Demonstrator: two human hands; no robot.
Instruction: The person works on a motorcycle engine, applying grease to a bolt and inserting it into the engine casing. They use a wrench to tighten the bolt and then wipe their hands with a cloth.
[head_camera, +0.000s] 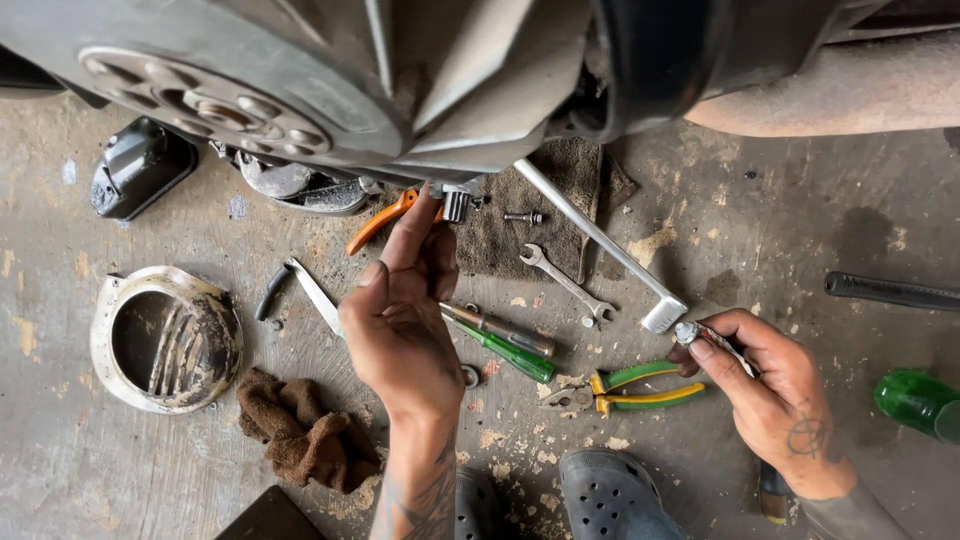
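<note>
A stained, gritty concrete floor (760, 230) fills the head view, with the grey underside of an engine casing (300, 90) hanging over its upper half. Loose tools are scattered below it: a combination wrench (565, 283), a long L-shaped socket bar (600, 240), a green-handled screwdriver (505, 350), yellow-and-green pliers (640, 390), a brown rag (300, 430) and a round fan cover (165, 340).

The left hand (400, 320) is raised to the lower edge of the casing, fingers extended and pinched at a small metal fitting (457, 205); whether it is truly gripped cannot be told, since the fingertips cover the contact. The right hand (770, 385) is closed around a small silver-tipped part (690, 332), held near the floor, well apart from the casing.

For the step to be done well, the fitting is best steadied squarely with the fingertips before any turning force is applied. The small part should be kept firmly pinched, as anything dropped would be hard to find among the debris. A loose bolt (522, 216) on the dark cloth (530, 230) is best left undisturbed.
</note>
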